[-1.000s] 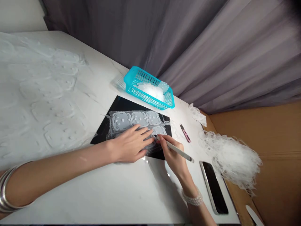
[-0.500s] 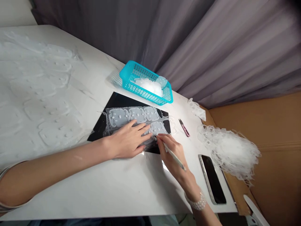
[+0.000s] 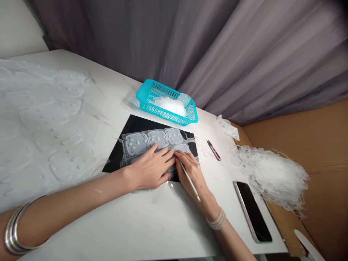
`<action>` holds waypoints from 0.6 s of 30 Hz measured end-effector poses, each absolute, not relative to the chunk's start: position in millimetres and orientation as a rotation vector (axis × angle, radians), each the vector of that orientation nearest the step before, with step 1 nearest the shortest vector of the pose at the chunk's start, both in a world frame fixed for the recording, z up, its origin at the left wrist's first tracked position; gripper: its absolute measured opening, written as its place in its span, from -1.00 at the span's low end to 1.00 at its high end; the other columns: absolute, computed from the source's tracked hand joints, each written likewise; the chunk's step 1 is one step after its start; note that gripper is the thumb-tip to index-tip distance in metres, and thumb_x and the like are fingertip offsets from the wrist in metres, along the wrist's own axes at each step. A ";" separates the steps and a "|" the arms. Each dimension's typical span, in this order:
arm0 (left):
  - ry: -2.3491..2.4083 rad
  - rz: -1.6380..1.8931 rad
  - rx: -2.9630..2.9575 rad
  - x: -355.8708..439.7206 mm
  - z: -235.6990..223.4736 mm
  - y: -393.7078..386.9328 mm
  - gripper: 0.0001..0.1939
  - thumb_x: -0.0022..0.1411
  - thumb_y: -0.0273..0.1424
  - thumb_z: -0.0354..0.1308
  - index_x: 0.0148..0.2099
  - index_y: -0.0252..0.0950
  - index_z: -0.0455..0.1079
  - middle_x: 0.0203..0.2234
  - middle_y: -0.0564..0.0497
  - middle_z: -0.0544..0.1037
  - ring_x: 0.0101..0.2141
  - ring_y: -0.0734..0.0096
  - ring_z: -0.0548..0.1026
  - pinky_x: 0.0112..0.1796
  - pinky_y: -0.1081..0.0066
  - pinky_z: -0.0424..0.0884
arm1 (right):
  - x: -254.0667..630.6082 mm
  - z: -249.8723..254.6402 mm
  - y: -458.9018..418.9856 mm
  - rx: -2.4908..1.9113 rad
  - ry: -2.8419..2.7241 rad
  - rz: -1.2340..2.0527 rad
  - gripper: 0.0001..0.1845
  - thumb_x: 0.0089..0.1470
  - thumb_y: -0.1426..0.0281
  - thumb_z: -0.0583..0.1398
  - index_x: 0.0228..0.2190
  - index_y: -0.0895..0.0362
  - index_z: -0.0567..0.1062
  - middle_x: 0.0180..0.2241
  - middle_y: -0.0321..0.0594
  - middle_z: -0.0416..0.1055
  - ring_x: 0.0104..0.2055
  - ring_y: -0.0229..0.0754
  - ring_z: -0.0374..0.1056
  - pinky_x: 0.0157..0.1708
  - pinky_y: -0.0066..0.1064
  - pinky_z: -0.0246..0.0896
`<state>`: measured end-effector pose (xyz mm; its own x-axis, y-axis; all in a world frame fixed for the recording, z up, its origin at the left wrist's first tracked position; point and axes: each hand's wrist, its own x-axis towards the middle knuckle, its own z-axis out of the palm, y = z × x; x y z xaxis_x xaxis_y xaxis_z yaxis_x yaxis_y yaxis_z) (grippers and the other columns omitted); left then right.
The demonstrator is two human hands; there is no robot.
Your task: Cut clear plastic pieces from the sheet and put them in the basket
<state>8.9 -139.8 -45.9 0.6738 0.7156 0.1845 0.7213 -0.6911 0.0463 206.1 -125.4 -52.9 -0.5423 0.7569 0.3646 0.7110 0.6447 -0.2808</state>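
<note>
Flat on a translucent sheet of moulded panels [image 3: 137, 144] lies my left hand [image 3: 150, 167], its fingers spread and pressing down. The sheet rests on a black mat [image 3: 141, 124]. Close beside those fingertips, my right hand [image 3: 194, 177] is closed in a pinch around a slim white pen-like tool [image 3: 191, 184]. The tool's tip is hidden by my fingers at the sheet's lower right part. My hands cover several of the panels.
A blue basket [image 3: 165, 113] with white pieces stands behind the mat. Pink-handled thread snips [image 3: 214, 150], a phone [image 3: 252, 212] and a heap of clear scrap strips [image 3: 272, 177] lie on the right. More translucent sheets [image 3: 51, 127] cover the table's left side.
My right hand has moved slightly left, closer to my left fingers, and the tool has swung to a steeper angle. My left hand stays on the sheet. The camera view has shifted a little.
</note>
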 end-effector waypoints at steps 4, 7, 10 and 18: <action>-1.220 -0.302 -2.850 9.4 -49.8 -139.3 -0.47 0.44 -0.21 -0.15 0.28 -0.41 0.27 0.30 -0.29 0.27 0.31 -0.02 0.17 0.23 -0.13 0.06 | 203.9 -50.4 -123.8 -1.160 -2.512 0.092 -0.63 0.32 0.53 0.00 0.10 0.25 0.40 0.03 0.03 0.49 0.01 0.05 0.34 -0.04 -0.11 0.46; -1.244 -0.319 -2.870 8.5 -54.3 -139.2 -0.45 0.45 -0.19 -0.15 0.31 -0.39 0.24 0.33 -0.27 0.21 0.35 -0.06 0.08 0.27 -0.16 -0.04 | 200.0 -41.5 -127.6 -1.186 -2.635 0.020 -0.60 0.28 0.56 0.02 0.11 0.34 0.38 0.02 0.13 0.48 -0.01 0.12 0.33 -0.09 -0.06 0.47; -1.281 -0.316 -2.888 7.1 -58.6 -139.7 -0.44 0.46 -0.17 -0.17 0.34 -0.37 0.22 0.34 -0.25 0.19 0.35 -0.09 0.08 0.27 -0.17 -0.05 | 192.7 -34.6 -132.2 -1.218 -2.711 -0.016 -0.59 0.23 0.59 0.06 0.10 0.37 0.39 0.03 0.20 0.45 -0.02 0.14 0.33 -0.08 -0.07 0.47; -1.254 -0.397 -2.839 0.5 -63.1 -140.4 -0.44 0.46 -0.16 -0.15 0.41 -0.21 0.10 0.37 -0.17 0.15 0.35 0.01 0.11 0.29 -0.11 -0.14 | 242.0 -42.3 -102.1 -1.282 -1.877 0.585 -0.72 0.26 0.42 0.10 -0.14 0.13 0.60 -0.26 -0.11 0.60 -0.29 -0.12 0.52 -0.22 -0.20 0.50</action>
